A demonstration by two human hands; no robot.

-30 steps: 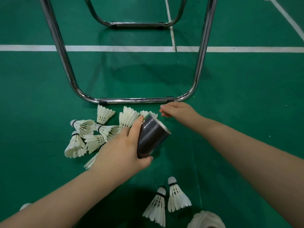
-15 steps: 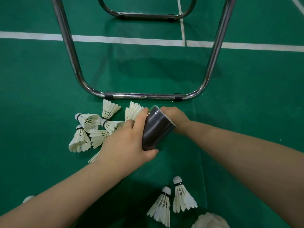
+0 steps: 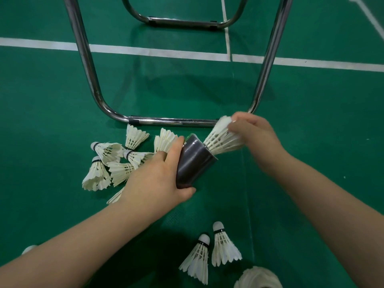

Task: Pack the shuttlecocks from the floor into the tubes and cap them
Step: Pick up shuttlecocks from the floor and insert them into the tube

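On a green court floor (image 3: pixel 62 96), the left hand (image 3: pixel 153 181) grips a tilted dark tube (image 3: pixel 194 161). The right hand's (image 3: pixel 252 135) fingers (image 3: pixel 235 127) pinch a shuttlecock (image 3: pixel 220 139) at its mouth; forced crooked, feathers may crumple.

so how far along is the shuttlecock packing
Early to midway. Nothing looks finished: no capped tube or cap is in view. In hand: the left hand holds the dark tube tilted, while the right hand feeds a shuttlecock into its open mouth. Left: the cluster of shuttlecocks by the chrome frame, two more nearer the person, then capping.
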